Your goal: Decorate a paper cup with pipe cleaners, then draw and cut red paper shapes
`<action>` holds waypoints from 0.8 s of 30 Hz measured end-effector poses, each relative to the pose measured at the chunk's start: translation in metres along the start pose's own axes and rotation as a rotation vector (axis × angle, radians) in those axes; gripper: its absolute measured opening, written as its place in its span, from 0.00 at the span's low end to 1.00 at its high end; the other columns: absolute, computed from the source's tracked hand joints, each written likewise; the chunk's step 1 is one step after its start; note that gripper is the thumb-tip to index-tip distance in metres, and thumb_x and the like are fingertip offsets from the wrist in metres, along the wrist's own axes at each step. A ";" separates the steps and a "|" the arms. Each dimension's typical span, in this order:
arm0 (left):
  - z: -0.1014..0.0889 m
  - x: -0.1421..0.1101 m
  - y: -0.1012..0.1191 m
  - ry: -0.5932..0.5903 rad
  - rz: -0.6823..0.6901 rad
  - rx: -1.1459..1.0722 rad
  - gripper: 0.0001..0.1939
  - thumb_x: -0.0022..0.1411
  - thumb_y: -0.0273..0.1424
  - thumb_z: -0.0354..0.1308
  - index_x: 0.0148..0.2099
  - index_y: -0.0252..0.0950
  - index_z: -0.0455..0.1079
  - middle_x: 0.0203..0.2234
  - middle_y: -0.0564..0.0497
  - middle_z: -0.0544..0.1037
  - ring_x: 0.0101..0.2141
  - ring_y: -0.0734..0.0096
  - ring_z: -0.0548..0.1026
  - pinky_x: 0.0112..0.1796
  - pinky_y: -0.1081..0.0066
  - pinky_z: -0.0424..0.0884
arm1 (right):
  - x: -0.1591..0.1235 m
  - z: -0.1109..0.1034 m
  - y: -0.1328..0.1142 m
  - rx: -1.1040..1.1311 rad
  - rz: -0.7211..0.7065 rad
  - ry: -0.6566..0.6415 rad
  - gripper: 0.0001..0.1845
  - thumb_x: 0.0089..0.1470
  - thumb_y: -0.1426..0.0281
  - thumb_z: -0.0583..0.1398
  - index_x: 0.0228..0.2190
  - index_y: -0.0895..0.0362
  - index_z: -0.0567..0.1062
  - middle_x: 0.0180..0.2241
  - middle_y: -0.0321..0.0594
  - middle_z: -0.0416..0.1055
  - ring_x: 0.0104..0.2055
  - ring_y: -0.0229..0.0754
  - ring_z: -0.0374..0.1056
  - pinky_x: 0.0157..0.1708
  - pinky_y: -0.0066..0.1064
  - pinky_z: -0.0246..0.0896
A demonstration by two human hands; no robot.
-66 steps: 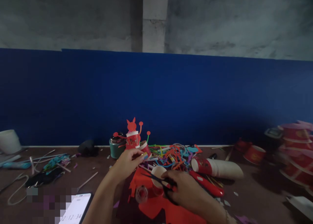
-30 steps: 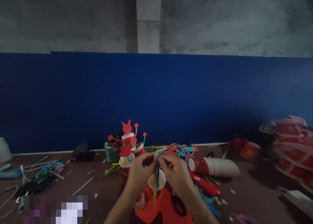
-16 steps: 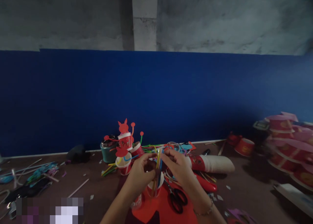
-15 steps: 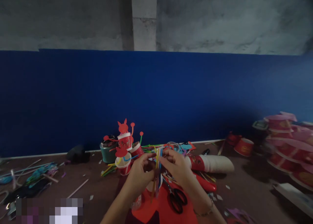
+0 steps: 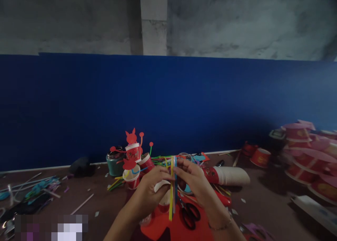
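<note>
Above the near red paper (image 5: 155, 229), left hand (image 5: 149, 187) and right hand (image 5: 194, 178) pinch upright coloured strips (image 5: 171, 202) in nearly closed grips, the right having given up the scissors (image 5: 187, 210), now lying just right, so both handle the strips.

The left hand (image 5: 152, 185) and right hand (image 5: 193, 178) hold colored strips (image 5: 171, 195) upright above red paper (image 5: 181, 233), near black scissors (image 5: 190, 215).
</note>
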State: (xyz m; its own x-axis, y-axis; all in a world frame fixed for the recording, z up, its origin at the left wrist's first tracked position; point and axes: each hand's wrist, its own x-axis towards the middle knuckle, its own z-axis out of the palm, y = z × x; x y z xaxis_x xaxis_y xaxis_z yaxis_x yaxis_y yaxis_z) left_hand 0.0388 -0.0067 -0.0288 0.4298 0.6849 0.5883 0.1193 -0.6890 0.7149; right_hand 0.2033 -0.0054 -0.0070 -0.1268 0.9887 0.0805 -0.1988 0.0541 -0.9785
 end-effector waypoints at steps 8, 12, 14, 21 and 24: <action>0.019 0.003 -0.001 0.302 -0.396 -0.513 0.10 0.56 0.37 0.60 0.35 0.35 0.74 0.27 0.50 0.76 0.31 0.68 0.73 0.37 0.69 0.68 | -0.007 -0.005 -0.009 0.059 -0.061 -0.215 0.17 0.44 0.66 0.67 0.38 0.55 0.76 0.28 0.35 0.73 0.26 0.35 0.67 0.31 0.29 0.65; 0.027 0.006 -0.003 0.429 -0.495 -0.670 0.15 0.50 0.38 0.65 0.38 0.35 0.73 0.26 0.51 0.76 0.27 0.71 0.71 0.32 0.71 0.66 | -0.008 -0.007 -0.003 0.003 -0.114 -0.282 0.24 0.43 0.74 0.64 0.46 0.52 0.74 0.35 0.37 0.75 0.36 0.40 0.70 0.41 0.33 0.66; 0.027 0.006 -0.005 0.423 -0.518 -0.664 0.18 0.48 0.39 0.65 0.40 0.34 0.73 0.26 0.51 0.77 0.26 0.72 0.70 0.31 0.71 0.65 | -0.007 -0.007 0.003 -0.054 -0.129 -0.266 0.27 0.45 0.76 0.61 0.49 0.52 0.72 0.35 0.37 0.75 0.36 0.40 0.70 0.42 0.34 0.66; 0.028 0.006 -0.009 0.332 -0.543 -0.469 0.14 0.48 0.40 0.64 0.32 0.34 0.76 0.22 0.52 0.74 0.25 0.72 0.67 0.30 0.72 0.62 | -0.008 -0.004 0.011 -0.357 -0.198 -0.210 0.27 0.49 0.76 0.57 0.52 0.53 0.69 0.36 0.37 0.74 0.38 0.41 0.70 0.41 0.34 0.68; 0.026 0.007 -0.006 0.366 -0.559 -0.457 0.13 0.47 0.40 0.64 0.30 0.34 0.75 0.21 0.53 0.73 0.24 0.73 0.66 0.29 0.72 0.62 | -0.010 -0.004 0.010 -0.437 -0.243 -0.222 0.28 0.49 0.77 0.56 0.52 0.51 0.68 0.41 0.38 0.73 0.43 0.42 0.69 0.45 0.34 0.66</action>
State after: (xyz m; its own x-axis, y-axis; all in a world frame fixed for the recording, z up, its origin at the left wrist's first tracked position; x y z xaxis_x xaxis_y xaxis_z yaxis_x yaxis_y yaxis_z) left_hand 0.0645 -0.0041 -0.0390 0.0855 0.9881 0.1279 -0.1814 -0.1108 0.9771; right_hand 0.2062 -0.0146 -0.0183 -0.3394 0.8895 0.3061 0.1679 0.3775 -0.9107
